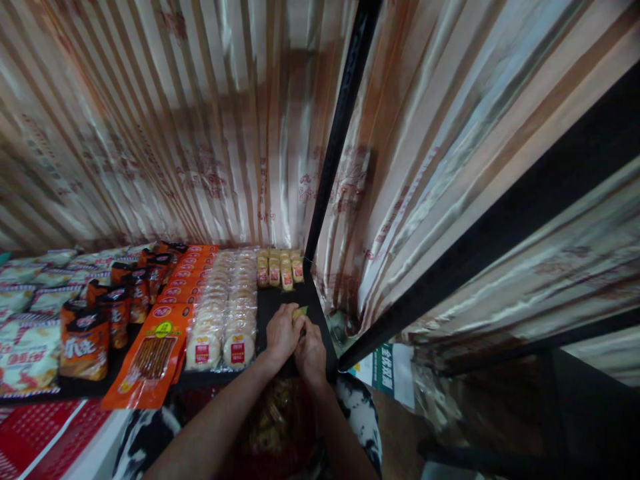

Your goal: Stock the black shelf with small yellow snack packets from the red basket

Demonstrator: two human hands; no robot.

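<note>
My left hand (283,331) and my right hand (311,353) meet over the bare right end of a black shelf (320,310). Both are closed around a small yellow snack packet (300,313), and only its top end shows between the fingers. Just beyond them, short rows of similar small yellow snack packets (286,272) with red labels lie at the back of the shelf. Left of my hands are two long rows of clear-wrapped round pale cakes (239,347) with red labels. Below my forearms, more yellow packets (273,427) sit in what looks like a bag or box, dimly lit.
Orange flat snack packs (155,353), black-and-orange bags (85,340) and white-green bags (30,350) fill the shelf leftward. A black upright post (340,140) rises at the back corner, and another black bar (450,233) slants across the right. Printed plastic sheeting (200,120) hangs behind. A red crate (50,433) stands lower left.
</note>
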